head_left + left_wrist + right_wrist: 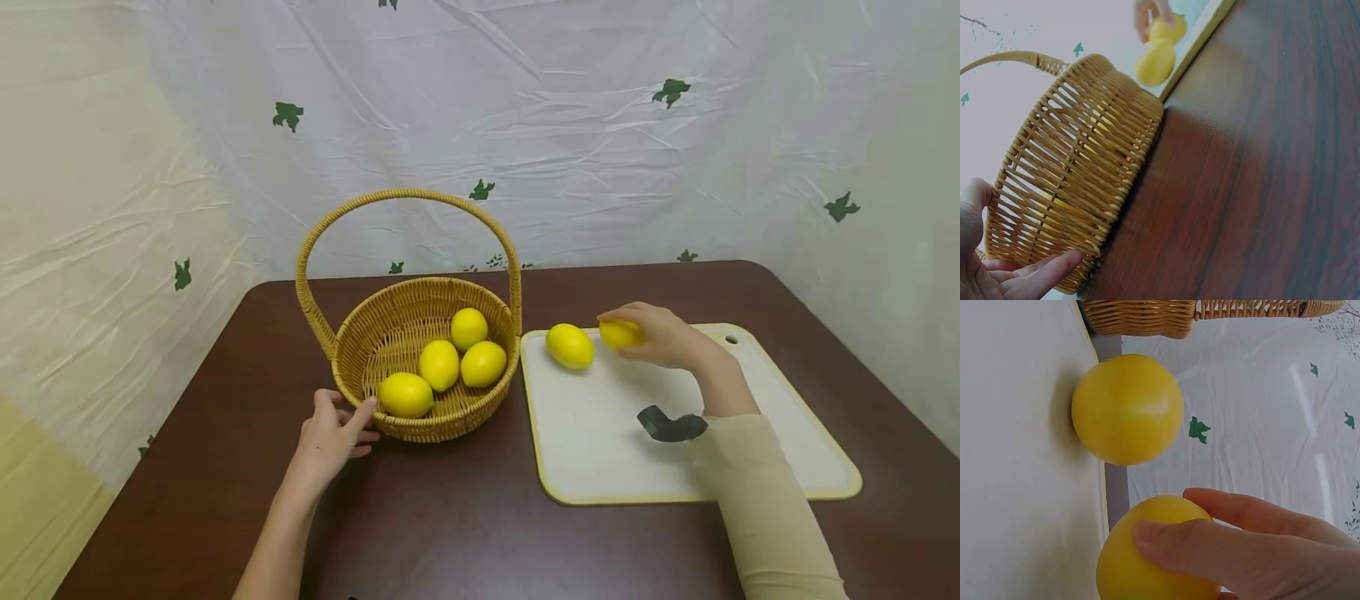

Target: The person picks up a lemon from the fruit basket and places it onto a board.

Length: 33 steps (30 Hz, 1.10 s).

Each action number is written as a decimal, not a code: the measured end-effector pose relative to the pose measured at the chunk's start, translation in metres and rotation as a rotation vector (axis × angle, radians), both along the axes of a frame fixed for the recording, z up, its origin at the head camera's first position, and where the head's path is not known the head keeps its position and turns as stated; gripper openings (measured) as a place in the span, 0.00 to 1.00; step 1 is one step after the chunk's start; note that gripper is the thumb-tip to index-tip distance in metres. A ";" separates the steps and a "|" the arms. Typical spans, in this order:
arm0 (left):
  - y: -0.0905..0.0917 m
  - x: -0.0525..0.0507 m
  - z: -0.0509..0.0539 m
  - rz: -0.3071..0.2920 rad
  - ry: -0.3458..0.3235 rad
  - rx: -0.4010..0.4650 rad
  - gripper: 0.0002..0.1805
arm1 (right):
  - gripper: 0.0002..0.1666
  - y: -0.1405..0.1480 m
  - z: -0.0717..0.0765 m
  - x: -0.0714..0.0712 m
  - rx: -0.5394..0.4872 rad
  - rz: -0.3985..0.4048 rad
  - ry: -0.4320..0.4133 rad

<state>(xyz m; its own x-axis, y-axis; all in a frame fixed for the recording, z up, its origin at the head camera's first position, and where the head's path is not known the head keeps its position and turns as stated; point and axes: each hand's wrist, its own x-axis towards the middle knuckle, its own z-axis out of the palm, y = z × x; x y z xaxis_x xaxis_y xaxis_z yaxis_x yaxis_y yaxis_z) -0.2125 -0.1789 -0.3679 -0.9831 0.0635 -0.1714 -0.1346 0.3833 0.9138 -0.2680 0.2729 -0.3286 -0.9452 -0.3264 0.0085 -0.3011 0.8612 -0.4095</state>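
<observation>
My left hand (330,437) holds the near left rim of a woven wicker basket (420,429). Its thumb lies over the rim and the other fingers press the outer wall, as the left wrist view shows. Inside the basket sit several lemons, one of them a lemon (406,395) close to that thumb. Over the far part of a white cutting board (600,450), my right hand (663,335) grips a lemon (1154,556) between thumb and fingers. Another lemon (570,347) lies on the board just left of it, apart from the held one.
The basket's tall arched handle (408,193) stands upright. The board's left edge is close beside the basket on the dark brown table (450,533). White cloth (570,167) with green leaf shapes hangs behind. A dark strap (671,427) shows near the right sleeve.
</observation>
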 end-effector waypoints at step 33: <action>0.004 -0.006 0.011 0.100 -0.028 0.039 0.28 | 0.36 0.001 0.014 -0.048 0.125 0.111 -0.092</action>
<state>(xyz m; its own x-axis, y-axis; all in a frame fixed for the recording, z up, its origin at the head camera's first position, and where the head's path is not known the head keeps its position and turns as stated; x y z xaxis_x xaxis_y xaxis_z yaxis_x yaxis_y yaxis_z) -0.2182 -0.1748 -0.3567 -0.9797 -0.0279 -0.1984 -0.1964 0.3311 0.9229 -0.3163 0.2743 -0.3144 -0.8981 -0.4221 -0.1237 -0.3634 0.8704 -0.3321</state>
